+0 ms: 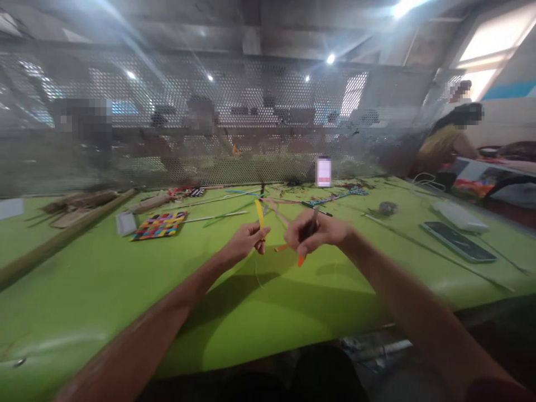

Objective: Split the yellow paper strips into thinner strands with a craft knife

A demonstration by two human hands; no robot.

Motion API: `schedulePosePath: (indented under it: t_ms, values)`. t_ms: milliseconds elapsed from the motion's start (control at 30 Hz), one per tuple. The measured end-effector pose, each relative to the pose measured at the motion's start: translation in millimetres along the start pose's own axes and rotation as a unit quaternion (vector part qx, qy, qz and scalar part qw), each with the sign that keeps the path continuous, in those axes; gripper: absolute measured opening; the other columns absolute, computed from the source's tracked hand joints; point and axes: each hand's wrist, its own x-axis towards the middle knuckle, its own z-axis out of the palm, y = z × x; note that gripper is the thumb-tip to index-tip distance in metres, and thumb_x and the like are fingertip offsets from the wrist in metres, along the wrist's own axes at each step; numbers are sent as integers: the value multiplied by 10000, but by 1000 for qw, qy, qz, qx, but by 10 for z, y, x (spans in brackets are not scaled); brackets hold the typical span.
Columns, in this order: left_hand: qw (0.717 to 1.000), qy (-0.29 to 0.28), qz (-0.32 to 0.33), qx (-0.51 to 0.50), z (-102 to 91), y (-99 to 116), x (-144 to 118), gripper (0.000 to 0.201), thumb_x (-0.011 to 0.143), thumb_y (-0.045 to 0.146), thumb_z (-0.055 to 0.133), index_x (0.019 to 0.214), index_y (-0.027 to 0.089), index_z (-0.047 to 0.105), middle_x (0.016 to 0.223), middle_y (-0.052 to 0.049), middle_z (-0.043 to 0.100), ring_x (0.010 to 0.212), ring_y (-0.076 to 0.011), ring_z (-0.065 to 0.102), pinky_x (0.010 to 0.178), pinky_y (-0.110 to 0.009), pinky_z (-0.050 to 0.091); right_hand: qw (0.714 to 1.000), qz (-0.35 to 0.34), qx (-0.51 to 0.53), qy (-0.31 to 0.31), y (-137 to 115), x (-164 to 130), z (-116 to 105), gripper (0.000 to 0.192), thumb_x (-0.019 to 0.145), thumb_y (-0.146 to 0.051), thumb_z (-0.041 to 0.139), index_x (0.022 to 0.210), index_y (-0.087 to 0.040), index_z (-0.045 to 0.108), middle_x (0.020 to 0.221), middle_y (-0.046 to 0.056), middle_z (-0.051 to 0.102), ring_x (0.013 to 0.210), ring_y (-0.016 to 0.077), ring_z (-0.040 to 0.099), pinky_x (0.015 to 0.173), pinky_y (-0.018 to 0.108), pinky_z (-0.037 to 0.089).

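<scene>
The left hand (248, 240) is pinching a yellow strip (260, 214) between thumb and fingers, the strip's free length standing above the grip over the middle of the green-covered table (167, 301). The right hand (317, 233) is working just beside it, its fingers curling closed on an orange piece (301, 261) that is protruding below the thumb. A slim greyish object (314, 219) is showing above the same fist; whether the two are joined, I cannot tell. An orange strip (280, 248) is lying between the hands; contact with the right fingers cannot be confirmed.

Beyond the hands, a pink strip (276, 209) is running towards the right hand and a black pen (320, 210) is lying behind it. To the left, a multicoloured woven mat (162, 225) is resting near a small white box (125, 224). To the right, a dark smartphone (458, 242) is lying flat near a whitish packet (460, 216).
</scene>
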Motion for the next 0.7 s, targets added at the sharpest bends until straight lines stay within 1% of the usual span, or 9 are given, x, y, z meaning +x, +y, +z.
schedulePosePath:
  t_ms: [133, 200, 267, 333, 467, 533, 633, 700]
  values:
    - [1000, -16, 7, -26, 7, -14, -3, 372, 819, 507, 663, 759, 151, 571, 545, 23, 597, 480, -118, 566, 531, -255, 454, 995, 9, 48, 87, 140, 12, -31, 182, 863, -247, 666, 934, -83, 632, 625, -44, 478, 495, 23, 392, 448, 141, 321]
    - [999, -27, 7, -40, 3, -11, -12, 369, 812, 501, 685, 823, 147, 580, 595, 15, 614, 518, -122, 583, 561, -269, 485, 990, 12, 66, 126, 203, 9, -61, 166, 857, -215, 664, 970, -96, 637, 623, -48, 486, 493, 25, 407, 437, 135, 330]
    - [998, -34, 6, -51, -4, -2, -21, 362, 810, 485, 702, 860, 144, 591, 629, 14, 618, 545, -121, 592, 579, -273, 497, 983, 21, 81, 161, 245, 7, -87, 178, 833, -193, 680, 981, -106, 635, 659, -33, 539, 506, 32, 442, 427, 133, 345]
    - [998, -38, 5, -56, -11, 13, -28, 354, 798, 466, 724, 876, 141, 609, 650, 17, 615, 560, -116, 595, 586, -268, 498, 980, 38, 79, 177, 265, 12, -102, 203, 809, -186, 696, 988, -106, 639, 711, -12, 585, 520, 34, 464, 427, 136, 363]
    - [998, -43, 1, -56, -13, 44, -32, 353, 751, 445, 772, 870, 136, 652, 645, 21, 622, 549, -108, 582, 574, -254, 491, 978, 81, 51, 186, 283, 51, -91, 219, 818, -223, 687, 994, -98, 652, 727, -4, 592, 525, 33, 468, 448, 144, 388]
    - [998, -43, -4, -52, -12, 48, -34, 345, 732, 439, 787, 826, 127, 672, 634, 9, 641, 537, -111, 584, 563, -252, 487, 973, 120, 25, 193, 295, 87, -65, 198, 837, -249, 665, 972, -104, 652, 728, -2, 595, 520, 34, 468, 454, 149, 386]
    - [998, -35, -13, -45, -18, 35, -43, 319, 737, 419, 787, 734, 118, 682, 611, -18, 669, 520, -118, 594, 551, -252, 489, 951, 193, -47, 238, 307, 150, -17, 162, 872, -278, 616, 856, -117, 630, 661, -11, 571, 483, 39, 444, 443, 162, 355]
    - [999, -28, -17, -43, -27, 26, -54, 302, 753, 399, 780, 700, 119, 681, 597, -27, 678, 514, -119, 601, 551, -252, 496, 932, 216, -91, 276, 310, 186, 7, 202, 891, -302, 590, 786, -129, 592, 614, -17, 543, 470, 49, 433, 448, 174, 339]
